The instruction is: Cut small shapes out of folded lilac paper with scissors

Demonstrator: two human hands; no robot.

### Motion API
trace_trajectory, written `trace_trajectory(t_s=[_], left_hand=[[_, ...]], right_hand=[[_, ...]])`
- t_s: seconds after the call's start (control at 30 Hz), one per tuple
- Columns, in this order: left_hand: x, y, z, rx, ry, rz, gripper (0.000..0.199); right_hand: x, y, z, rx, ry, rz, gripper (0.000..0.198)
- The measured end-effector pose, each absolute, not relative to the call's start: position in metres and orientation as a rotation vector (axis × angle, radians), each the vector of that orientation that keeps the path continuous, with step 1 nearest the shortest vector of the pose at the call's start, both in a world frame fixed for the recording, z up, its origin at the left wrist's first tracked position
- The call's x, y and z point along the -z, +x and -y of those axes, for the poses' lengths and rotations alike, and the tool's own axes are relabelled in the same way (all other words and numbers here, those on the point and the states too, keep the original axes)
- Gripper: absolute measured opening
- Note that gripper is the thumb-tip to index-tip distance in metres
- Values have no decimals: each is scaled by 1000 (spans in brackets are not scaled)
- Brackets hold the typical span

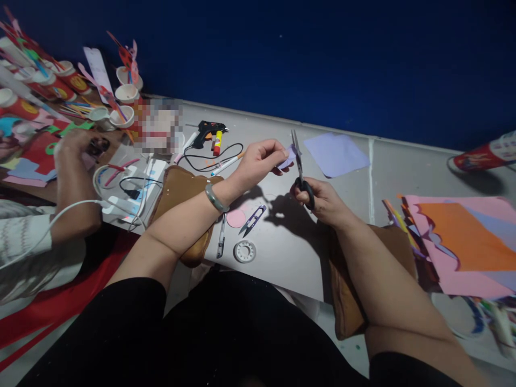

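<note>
Holding black-handled scissors [299,162] beside small purple paper [287,159].

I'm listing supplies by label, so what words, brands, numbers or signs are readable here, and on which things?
No text is readable for certain.
Red paper cups, left: yellow marks, too blurred.
Red-and-white cup, far right: print, too blurred.
Glue stick: any label is too small.
Scissors: no lettering shows.
</note>
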State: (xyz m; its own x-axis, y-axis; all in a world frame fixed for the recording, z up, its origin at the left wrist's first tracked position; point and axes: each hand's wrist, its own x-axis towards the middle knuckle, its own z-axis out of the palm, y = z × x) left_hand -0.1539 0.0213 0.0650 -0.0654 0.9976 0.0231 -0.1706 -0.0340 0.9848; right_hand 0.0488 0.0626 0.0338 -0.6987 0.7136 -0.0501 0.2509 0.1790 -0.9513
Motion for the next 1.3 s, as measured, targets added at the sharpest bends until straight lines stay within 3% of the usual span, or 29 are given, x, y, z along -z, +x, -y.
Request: trace_trajectory(t_s=[0.33, 1.3], left_hand=[[-65, -156, -22, -1344, 1102, -1105, 30], [-56, -160, -25, -1399, 1192, -1060, 26]], right_hand=[[-34, 49, -62, -1526, -890, 2091, 54], [-29, 51, -65, -1531, -855, 2075, 56]])
